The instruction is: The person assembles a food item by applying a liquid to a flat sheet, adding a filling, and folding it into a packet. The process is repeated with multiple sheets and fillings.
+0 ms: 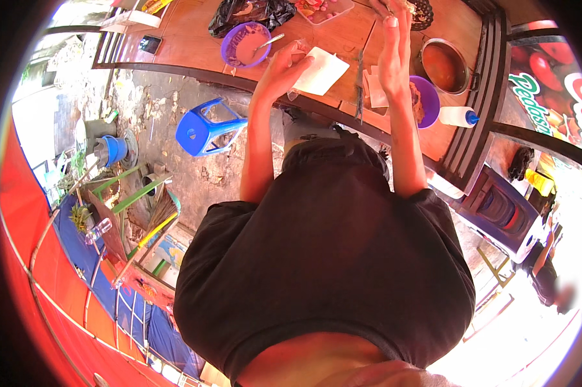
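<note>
My left hand (281,74) is closed at the edge of a white square sheet (323,71), with its thumb lying on top. A bit of clear plastic shows by those fingers. Higher up, my right hand (394,48) reaches over the table with its fingers stretched out; pale bits show near the fingertips, partly cut off by the frame. Beside the right wrist lie pale flat pieces (375,90). A purple bowl (433,103) of orange-brown mixture is partly hidden behind my right forearm. Left of my left hand stands another purple bowl (226,48) of pinkish paste, with a spoon (268,43).
A metal pot (464,68) of orange-red liquid and a white bottle (457,117) with a blue cap stand at right. A black plastic bag (239,16), a clear tray (326,9) and a phone (150,44) lie across the wooden table. A blue stool (197,132) stands below.
</note>
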Available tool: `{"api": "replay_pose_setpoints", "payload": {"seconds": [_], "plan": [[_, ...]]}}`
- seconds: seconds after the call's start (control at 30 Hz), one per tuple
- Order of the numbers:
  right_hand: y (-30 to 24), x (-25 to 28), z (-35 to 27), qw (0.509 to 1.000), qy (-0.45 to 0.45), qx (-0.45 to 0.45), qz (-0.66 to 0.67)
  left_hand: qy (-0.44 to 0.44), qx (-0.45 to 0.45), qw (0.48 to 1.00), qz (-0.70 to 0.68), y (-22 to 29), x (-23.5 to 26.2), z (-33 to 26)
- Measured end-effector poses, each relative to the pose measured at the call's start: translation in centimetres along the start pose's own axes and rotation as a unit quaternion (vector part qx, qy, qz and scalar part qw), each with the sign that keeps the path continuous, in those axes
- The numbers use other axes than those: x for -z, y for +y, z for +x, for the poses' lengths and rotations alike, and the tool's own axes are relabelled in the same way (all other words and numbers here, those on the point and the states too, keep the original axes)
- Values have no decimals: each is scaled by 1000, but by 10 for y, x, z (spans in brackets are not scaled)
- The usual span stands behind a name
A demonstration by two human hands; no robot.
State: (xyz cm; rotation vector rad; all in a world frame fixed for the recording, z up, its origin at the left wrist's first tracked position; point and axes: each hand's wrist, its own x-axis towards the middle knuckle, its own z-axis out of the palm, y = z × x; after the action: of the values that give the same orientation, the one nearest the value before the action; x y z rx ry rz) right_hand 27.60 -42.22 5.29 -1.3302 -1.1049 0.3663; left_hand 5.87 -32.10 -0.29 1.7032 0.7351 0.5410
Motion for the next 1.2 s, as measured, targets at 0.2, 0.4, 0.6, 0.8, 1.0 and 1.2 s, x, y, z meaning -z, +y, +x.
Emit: {"api": "replay_pose_setpoints", "payload": {"seconds": [0.2,0.4,0.6,0.8,1.0,1.2], "plan": [[50,0,-20,969,-163,-187,-24,-5,81,995,-58,6,7,-1],[96,-19,-59,896,-143,-379,181,-18,81,995,-59,-1,5,-8],[88,-36,-77,708,-161,-472,499,-17,134,988,-73,2,0,-13],[91,-59,-81,642,-22,-456,616,-48,92,986,-130,-5,0,-6],[92,-67,-66,805,75,-419,413,-12,101,980,-170,-15,-3,1],[80,-70,-43,842,121,-393,350,104,96,984,-111,-12,-19,7]]}}
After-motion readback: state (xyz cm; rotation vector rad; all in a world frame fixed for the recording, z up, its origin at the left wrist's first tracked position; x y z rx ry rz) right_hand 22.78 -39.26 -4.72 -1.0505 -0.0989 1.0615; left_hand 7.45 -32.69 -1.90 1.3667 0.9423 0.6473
